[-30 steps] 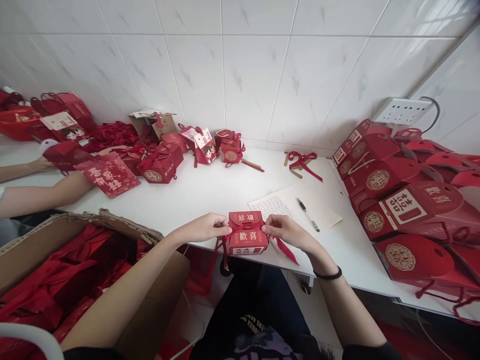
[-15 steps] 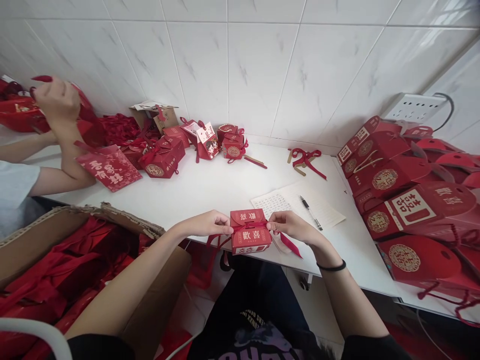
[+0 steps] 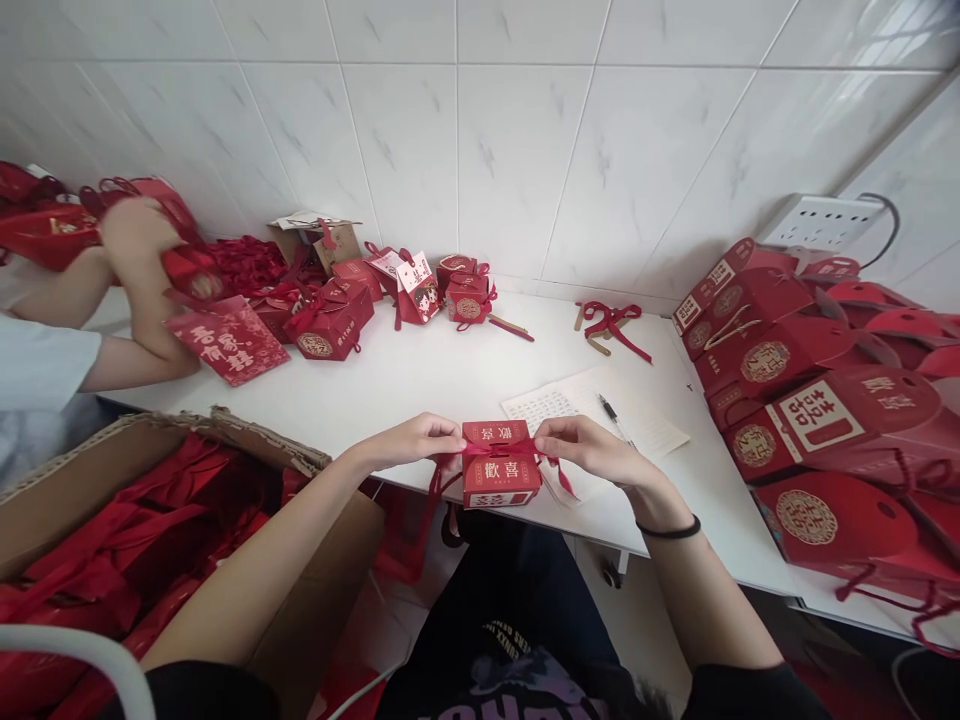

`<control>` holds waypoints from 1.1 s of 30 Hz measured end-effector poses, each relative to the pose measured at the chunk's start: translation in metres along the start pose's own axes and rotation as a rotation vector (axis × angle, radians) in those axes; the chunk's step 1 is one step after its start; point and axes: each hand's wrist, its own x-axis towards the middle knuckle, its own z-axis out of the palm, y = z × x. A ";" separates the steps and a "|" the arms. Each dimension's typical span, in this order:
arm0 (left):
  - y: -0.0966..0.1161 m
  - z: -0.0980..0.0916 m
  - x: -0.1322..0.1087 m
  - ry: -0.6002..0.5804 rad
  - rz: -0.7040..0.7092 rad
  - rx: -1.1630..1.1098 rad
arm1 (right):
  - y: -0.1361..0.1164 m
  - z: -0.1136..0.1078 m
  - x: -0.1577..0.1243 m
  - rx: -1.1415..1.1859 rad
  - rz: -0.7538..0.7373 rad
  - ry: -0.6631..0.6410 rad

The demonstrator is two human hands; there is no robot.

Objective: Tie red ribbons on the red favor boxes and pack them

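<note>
A small red gift box (image 3: 501,470) with white characters stands at the near edge of the white table (image 3: 450,385). A red ribbon (image 3: 499,449) runs across its top. My left hand (image 3: 420,440) pinches the ribbon at the box's left side, fingers closed. On the box's right side my right hand (image 3: 581,447) is closed on the other ribbon end, whose tail hangs below my fingers. A black band sits on my right wrist.
A cardboard carton (image 3: 150,520) full of red ribbons stands at my left. Flat red boxes (image 3: 817,420) are piled at the right. A paper sheet with a pen (image 3: 609,410) lies behind the box. Finished red boxes (image 3: 330,320) stand at the back. Another person's arms (image 3: 127,300) work at the far left.
My hands have stayed on the ribbon ends at the box and drawn slightly closer to it. The other person's raised hand at the left has come down to the red items.
</note>
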 end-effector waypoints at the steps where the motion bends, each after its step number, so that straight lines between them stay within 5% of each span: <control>1: 0.003 0.002 -0.001 0.015 0.004 -0.020 | -0.004 0.004 0.000 0.030 -0.022 0.004; 6: 0.015 0.008 -0.005 0.106 -0.017 0.015 | -0.011 0.028 0.009 0.135 -0.126 0.017; 13: 0.028 0.013 -0.010 0.199 -0.086 0.147 | 0.006 0.050 0.022 -0.117 -0.297 0.344; 19: 0.029 0.014 -0.016 0.351 -0.041 0.458 | 0.010 0.059 0.028 -0.163 -0.367 0.405; 25: 0.042 0.019 -0.027 0.279 0.034 0.758 | 0.012 0.064 0.032 -0.248 -0.418 0.435; 33: 0.047 0.023 -0.021 0.341 0.130 0.974 | 0.016 0.072 0.033 -0.180 -0.315 0.539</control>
